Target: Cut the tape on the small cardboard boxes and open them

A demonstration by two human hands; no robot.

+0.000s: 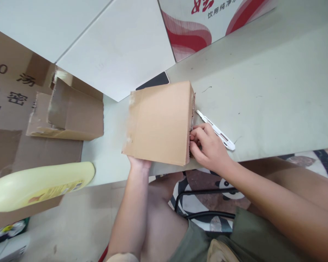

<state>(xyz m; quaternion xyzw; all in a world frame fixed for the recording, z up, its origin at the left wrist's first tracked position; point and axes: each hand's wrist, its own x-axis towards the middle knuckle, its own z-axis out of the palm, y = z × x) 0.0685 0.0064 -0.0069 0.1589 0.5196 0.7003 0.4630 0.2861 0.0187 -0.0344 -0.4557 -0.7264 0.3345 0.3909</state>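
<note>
A brown cardboard box (160,122) with a smooth face up and rough, torn edges lies over the pale table in front of me. My left hand (140,162) reaches under its near left side and holds it from below; the fingers are hidden behind the cardboard. At the torn right edge, my right hand (205,145) is closed, thumb and fingers pinching the box's rim. Just beyond that hand, a white utility knife (217,129) rests on the table, touched by or very close to the knuckles.
A cut cardboard piece (79,116) stands at the left on a larger printed carton (5,145). A pale yellow bottle (43,185) lies nearer. White panels (120,43), a dark flat object (154,80) and a red-and-white carton (191,32) border the back of the table (273,91).
</note>
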